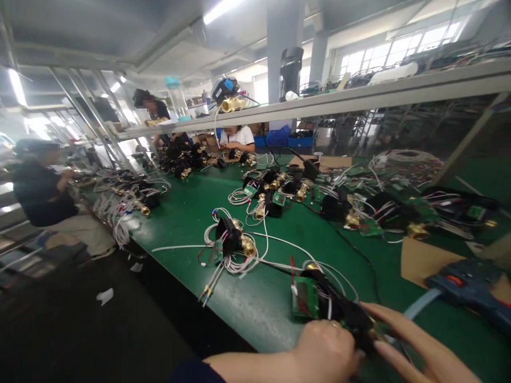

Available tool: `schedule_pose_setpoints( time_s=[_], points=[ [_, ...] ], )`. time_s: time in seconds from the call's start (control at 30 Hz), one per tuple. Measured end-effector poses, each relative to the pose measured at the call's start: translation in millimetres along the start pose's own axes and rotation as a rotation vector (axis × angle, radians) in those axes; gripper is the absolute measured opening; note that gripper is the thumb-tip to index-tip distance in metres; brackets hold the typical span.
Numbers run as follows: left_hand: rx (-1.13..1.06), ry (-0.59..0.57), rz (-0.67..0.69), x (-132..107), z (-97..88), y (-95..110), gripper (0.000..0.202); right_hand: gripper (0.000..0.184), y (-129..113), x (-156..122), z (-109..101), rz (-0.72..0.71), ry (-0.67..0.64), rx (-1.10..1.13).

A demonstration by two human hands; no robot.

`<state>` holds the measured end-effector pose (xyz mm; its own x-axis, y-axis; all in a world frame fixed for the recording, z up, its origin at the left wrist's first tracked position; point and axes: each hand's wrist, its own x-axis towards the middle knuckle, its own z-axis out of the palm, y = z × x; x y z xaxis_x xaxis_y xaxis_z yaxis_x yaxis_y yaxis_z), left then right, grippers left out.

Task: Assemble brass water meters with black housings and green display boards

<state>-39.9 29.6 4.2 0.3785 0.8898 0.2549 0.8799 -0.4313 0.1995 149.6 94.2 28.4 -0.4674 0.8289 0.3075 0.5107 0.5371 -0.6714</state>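
Observation:
At the near edge of the green bench, a black-housed brass pipe fitting [347, 308] lies with white cables running out of it. A green circuit board [305, 298] with red wires hangs at its left side. My left hand [327, 346] is closed in a fist against the near side of the housing; its fingertips are hidden. My right hand [419, 340] grips the right end of the housing, thumb and fingers on either side. A similar brass fitting [235, 239] with coiled white cable sits farther back on the bench.
A dark blue hand tool [467, 287] lies at the right beside a piece of cardboard [419, 260]. Several more wired brass fittings [275, 186] line the back of the green bench [183, 213]. Above runs a shelf [359, 98]. Co-workers sit left [43, 186] and beyond the bench [243, 139].

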Motion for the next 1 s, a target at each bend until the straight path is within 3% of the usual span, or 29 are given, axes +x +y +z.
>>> schedule_pose_setpoints(
  time_s=[0.07, 0.13, 0.17, 0.2, 0.23, 0.27, 0.37, 0.47, 0.6, 0.7, 0.87, 1.0],
  points=[
    [-0.185, 0.048, 0.083, -10, -18.1, -4, 0.031, 0.049, -14, 13, 12, 0.019, -0.067, 0.002],
    [-0.392, 0.148, 0.164, -31, -49.9, -30, 0.031, 0.052, -27, 27, 20, 0.078, -0.091, -0.029],
    [-0.431, 0.237, 0.112, -43, -67.8, -51, 0.027, 0.053, -33, 33, 22, 0.11, -0.09, -0.053],
    [-0.398, 0.368, -0.089, -54, -85.2, -77, 0.025, 0.053, -38, 38, 24, 0.134, -0.097, -0.077],
    [-0.336, 0.507, -0.384, -63, -100.8, -104, 0.021, 0.053, -43, 43, 25, 0.149, -0.112, -0.099],
    [-0.304, 0.571, -0.547, -69, -113.7, -133, 0.025, 0.052, -47, 49, 25, 0.154, -0.136, -0.116],
    [-0.321, 0.538, -0.745, -67, -132.1, -208, 0.046, 0.052, -53, 71, 25, 0.126, -0.227, -0.096],
    [-0.43, 0.388, -0.801, -46, -126.4, -244, 0.049, 0.05, -42, 107, 23, 0.086, -0.286, 0.024],
    [-0.486, 0.291, -0.857, -14, -107.7, -246, 0.036, 0.05, -7, 156, 9, 0.062, -0.247, 0.075],
    [-0.519, 0.255, -0.899, 15, -95.8, -238, 0.022, 0.049, 20, 176, -13, 0.054, -0.197, 0.041],
    [-0.752, 0.149, -0.905, 67, -82.3, -216, 0.026, 0.043, 51, 181, -56, 0.081, -0.13, -0.044],
    [-0.994, 0.149, -0.929, 87, -86.8, -195, 0.032, 0.039, 61, 178, -70, 0.094, -0.093, -0.083]
  ],
)
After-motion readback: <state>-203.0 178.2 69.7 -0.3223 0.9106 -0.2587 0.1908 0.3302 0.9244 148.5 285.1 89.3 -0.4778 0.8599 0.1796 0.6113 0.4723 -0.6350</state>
